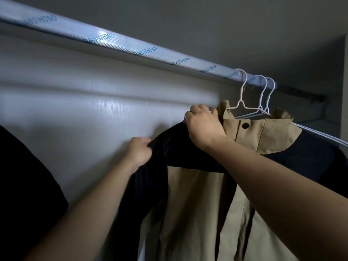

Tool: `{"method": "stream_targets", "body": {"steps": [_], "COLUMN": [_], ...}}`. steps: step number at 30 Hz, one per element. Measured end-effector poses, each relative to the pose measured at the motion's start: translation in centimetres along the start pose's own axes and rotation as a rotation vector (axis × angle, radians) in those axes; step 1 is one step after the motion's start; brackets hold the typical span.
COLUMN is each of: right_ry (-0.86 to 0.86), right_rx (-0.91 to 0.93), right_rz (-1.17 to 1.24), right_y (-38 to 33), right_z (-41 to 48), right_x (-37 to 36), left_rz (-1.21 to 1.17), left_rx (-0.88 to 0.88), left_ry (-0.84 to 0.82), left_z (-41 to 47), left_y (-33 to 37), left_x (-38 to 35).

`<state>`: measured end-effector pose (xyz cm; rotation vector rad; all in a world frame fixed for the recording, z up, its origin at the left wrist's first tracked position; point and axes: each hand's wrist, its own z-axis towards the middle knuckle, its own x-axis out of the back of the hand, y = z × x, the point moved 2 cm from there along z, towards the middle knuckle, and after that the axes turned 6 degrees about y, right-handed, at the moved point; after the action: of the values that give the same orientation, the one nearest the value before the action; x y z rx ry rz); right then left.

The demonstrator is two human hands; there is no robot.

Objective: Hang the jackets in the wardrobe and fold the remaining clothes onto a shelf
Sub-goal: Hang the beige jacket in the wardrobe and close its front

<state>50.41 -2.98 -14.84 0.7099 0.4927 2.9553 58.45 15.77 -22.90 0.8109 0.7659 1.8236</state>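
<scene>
A tan and dark navy jacket [195, 200] hangs on a white hanger [240, 98] hooked over the wardrobe rail [116, 45]. My right hand [203, 125] grips the jacket at the edge of its tan collar, by the shoulder. My left hand [140, 151] pinches the dark shoulder fabric lower and further left. Both forearms reach up from below. The hanger's arms are hidden inside the jacket.
Two more white hangers [267, 95] hang bare on the rail just right of the jacket. The white back panel [94, 110] of the wardrobe lies behind. A dark shape [26, 185] fills the lower left. The wardrobe's side wall [345, 81] closes the right.
</scene>
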Motion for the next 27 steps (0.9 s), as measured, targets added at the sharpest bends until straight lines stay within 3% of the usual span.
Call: {"method": "stream_targets", "body": {"steps": [3,6,8,11,15,20,23,25,27], "right_ry": [0.007,-0.025,-0.055,-0.056,-0.024,-0.081,-0.087,0.048,0.319], "right_rx": [0.018,0.023,0.030,0.043,0.054,0.057,0.076,0.131,0.188], "right_rz": [0.001,0.005,0.009,0.015,-0.014,-0.110,-0.013,0.076,0.068], "right_y": [0.1,0.2,0.2,0.2,0.3,0.0,0.1,0.4,1.3], "right_z": [-0.3,-0.5,-0.7,-0.9,-0.9,-1.0,-1.3,-2.0,-3.3], "right_x": [0.1,0.4,0.3,0.4,0.2,0.3,1.3,3.0,5.4], "left_rz": [-0.237,-0.033,-0.006,-0.241,-0.274,-0.137,0.086,0.263,0.428], "left_rx": [-0.215,-0.398,-0.378,-0.275,-0.314,-0.351,-0.325,-0.291,-0.336], "left_ry": [0.016,0.038,0.045,-0.022,0.104,0.037,0.074,0.139,0.273], "left_z": [-1.3,-1.0,-0.3,0.0,0.4,-0.2,-0.6,-0.8,-1.0], "left_y": [4.6,5.9,5.0,4.1,3.5,2.1,1.8,2.4,3.7], "left_x": [-2.2,-3.2,-3.4,-3.9,-4.3,-5.5,-6.2,-6.4,-6.4]}}
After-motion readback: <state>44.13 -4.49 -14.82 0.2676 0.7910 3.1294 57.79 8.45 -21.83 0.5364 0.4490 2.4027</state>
